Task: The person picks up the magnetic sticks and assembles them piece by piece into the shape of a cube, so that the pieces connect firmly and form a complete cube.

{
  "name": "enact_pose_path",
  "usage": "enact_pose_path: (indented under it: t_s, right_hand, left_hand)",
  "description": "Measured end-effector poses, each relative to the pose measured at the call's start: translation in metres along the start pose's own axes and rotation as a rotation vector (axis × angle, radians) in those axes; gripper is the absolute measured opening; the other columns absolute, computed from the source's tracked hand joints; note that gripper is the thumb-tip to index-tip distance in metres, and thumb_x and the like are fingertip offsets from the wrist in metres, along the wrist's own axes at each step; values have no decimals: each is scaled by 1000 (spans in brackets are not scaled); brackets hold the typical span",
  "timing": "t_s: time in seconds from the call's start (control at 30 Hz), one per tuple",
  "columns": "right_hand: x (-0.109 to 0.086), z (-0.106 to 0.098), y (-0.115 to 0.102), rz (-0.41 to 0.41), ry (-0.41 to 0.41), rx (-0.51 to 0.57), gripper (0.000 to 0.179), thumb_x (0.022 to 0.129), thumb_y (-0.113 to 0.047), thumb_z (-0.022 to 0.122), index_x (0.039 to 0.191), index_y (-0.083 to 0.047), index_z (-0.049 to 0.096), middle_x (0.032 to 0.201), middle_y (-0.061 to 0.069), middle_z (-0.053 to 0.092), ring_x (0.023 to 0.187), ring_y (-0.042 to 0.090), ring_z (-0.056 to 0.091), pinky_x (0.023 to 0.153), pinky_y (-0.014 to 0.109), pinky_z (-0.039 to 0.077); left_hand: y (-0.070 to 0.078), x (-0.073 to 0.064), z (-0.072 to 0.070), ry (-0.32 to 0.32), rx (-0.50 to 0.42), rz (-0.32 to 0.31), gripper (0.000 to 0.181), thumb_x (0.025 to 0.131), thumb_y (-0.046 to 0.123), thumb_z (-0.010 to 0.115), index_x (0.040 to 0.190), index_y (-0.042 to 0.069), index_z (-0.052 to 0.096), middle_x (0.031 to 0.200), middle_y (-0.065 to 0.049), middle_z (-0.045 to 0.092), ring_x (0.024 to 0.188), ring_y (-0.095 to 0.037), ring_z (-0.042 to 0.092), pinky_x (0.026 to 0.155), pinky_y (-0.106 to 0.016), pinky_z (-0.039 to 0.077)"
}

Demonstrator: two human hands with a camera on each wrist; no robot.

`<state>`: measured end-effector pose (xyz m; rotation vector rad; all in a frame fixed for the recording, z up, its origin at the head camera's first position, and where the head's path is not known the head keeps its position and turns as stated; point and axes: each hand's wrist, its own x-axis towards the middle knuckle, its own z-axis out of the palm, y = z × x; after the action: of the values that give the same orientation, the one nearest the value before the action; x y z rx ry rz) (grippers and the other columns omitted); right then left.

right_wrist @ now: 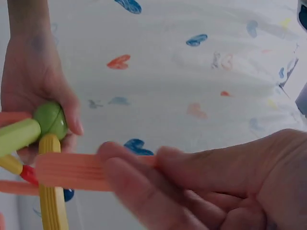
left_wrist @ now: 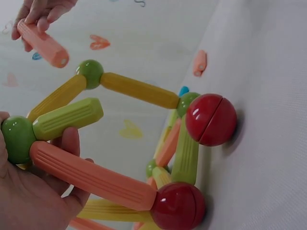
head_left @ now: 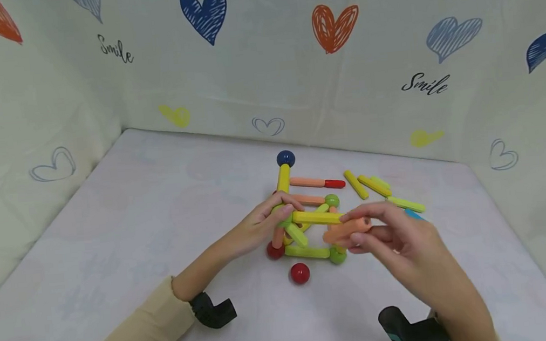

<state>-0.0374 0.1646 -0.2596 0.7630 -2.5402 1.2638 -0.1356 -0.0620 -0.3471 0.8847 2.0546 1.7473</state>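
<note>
A frame of coloured rods and balls stands on the table. My left hand (head_left: 251, 232) grips a green ball (left_wrist: 18, 139) at its upper front corner. From that ball run a yellow rod (head_left: 316, 218), a short green rod (left_wrist: 67, 118) and a salmon rod (left_wrist: 93, 175), which goes down to a red ball (left_wrist: 177, 206). To the right, my right hand (head_left: 416, 244) pinches a loose salmon rod (right_wrist: 74, 171) between thumb and fingers. In the left wrist view this rod is apart from the nearest green ball (left_wrist: 90, 74).
A loose red ball (head_left: 300, 273) lies in front of the frame. Behind my right hand are several loose yellow and green rods (head_left: 356, 185). A blue ball (head_left: 285, 159) tops the yellow rod at the back. A printed cloth wall (head_left: 275, 83) closes off the far side.
</note>
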Motion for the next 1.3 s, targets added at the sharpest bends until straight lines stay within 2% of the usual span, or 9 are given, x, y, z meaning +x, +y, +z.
enact_pose_path:
  t_s: [0.17, 0.23, 0.33, 0.5, 0.67, 0.83, 1.03, 1.17, 1.3]
  right_hand:
    - [5, 21, -6, 268, -311, -344, 24, 86, -14, 65, 108, -17, 57, 86, -12, 63, 72, -1, 56, 64, 17, 50]
    - [11, 33, -4, 351, -374, -425, 22, 85, -14, 66, 106, -14, 58, 83, -8, 61, 68, 4, 53, 62, 20, 48]
    - [18, 50, 2, 418, -422, -531, 22, 84, -7, 67, 104, -8, 60, 79, 0, 63, 62, 9, 51, 58, 22, 49]
    - [24, 68, 17, 387, -455, -652, 23, 81, -1, 68, 102, -2, 61, 79, 7, 65, 56, 12, 51, 53, 21, 49]
    - [27, 76, 25, 384, -447, -657, 29, 82, -3, 68, 109, 0, 59, 81, 9, 65, 55, 12, 51, 52, 21, 50]
    - [27, 77, 21, 384, -411, -684, 36, 83, -6, 68, 116, 1, 55, 84, 10, 64, 56, 13, 52, 52, 21, 49]
    - [22, 78, 11, 320, -400, -810, 37, 76, -5, 74, 107, -1, 54, 82, 12, 63, 42, 11, 43, 42, 16, 41]
    - [20, 78, 9, 299, -359, -824, 36, 76, -4, 75, 105, -2, 54, 77, 10, 60, 41, 12, 39, 40, 15, 35]
    - [22, 82, 16, 292, -357, -783, 32, 77, -3, 73, 104, -2, 56, 76, 9, 61, 45, 13, 42, 43, 17, 38]
  left_hand:
    - [1, 0, 0, -3, -5, 1, 23, 100, 24, 39, 117, 11, 48, 123, -7, 51, 107, -20, 49, 86, -30, 48]
    - [1, 0, 0, -2, -7, 8, 24, 100, 24, 39, 118, 10, 48, 123, -7, 51, 108, -20, 50, 88, -31, 47]
    - [1, 0, 0, -1, -6, 20, 25, 100, 25, 39, 118, 9, 48, 124, -8, 51, 112, -20, 49, 92, -32, 45]
    - [-1, 0, 0, 6, 1, 22, 26, 100, 27, 40, 117, 9, 48, 124, -8, 51, 115, -21, 47, 95, -34, 44]
    - [-2, 0, 0, 7, -8, 10, 26, 99, 27, 40, 117, 10, 49, 125, -6, 50, 115, -19, 47, 95, -34, 44]
    - [-2, -1, -1, 0, -5, 23, 28, 99, 29, 40, 118, 10, 48, 125, -8, 50, 110, -20, 49, 91, -30, 46]
    - [-1, 0, 0, 3, -2, 12, 27, 99, 28, 41, 118, 11, 49, 125, -6, 50, 111, -20, 49, 90, -30, 46]
    - [-2, 1, 0, 7, -1, 5, 26, 99, 29, 41, 117, 11, 49, 125, -5, 50, 114, -19, 47, 94, -34, 45]
    - [-3, 0, -1, 1, -1, 18, 28, 99, 29, 40, 118, 10, 49, 126, -7, 50, 116, -20, 46, 97, -35, 43]
